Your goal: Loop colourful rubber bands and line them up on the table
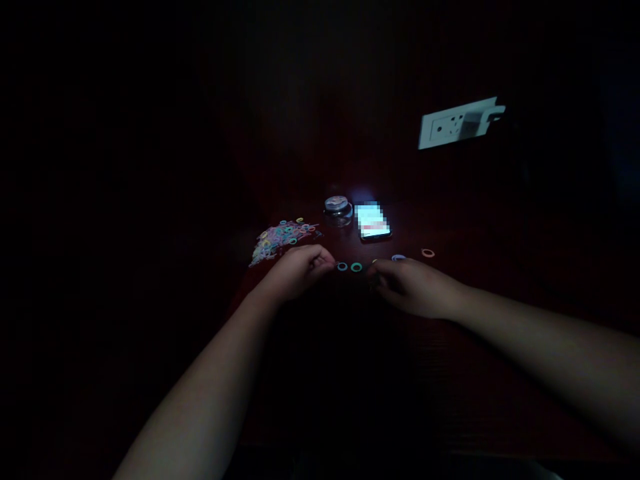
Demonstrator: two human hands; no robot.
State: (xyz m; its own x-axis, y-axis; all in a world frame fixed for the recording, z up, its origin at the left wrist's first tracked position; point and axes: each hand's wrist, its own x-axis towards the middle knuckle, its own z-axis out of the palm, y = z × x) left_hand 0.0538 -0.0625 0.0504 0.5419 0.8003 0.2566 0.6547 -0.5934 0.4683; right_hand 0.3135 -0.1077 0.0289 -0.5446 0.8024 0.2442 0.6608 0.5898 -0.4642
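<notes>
My left hand (305, 268) is closed in a pinch, its fingertips beside a blue hair tie (342, 267) on the dark table. Whatever is between those fingers, if anything, is too small to make out. Just right of the blue one lies a green hair tie (357, 267). My right hand (413, 283) has its fingers curled together above the table, near a yellow hair tie (375, 261) that is mostly hidden. What it holds, if anything, I cannot see. Behind its knuckles lies a purple hair tie (398, 257), and farther right an orange one.
A heap of colourful hair ties and thin bands (280, 239) lies behind my left hand. Farther back stand a small round jar (337, 207) and a lit phone (373, 220). A socket panel (455, 125) with a plug is on the wall. The surroundings are very dark.
</notes>
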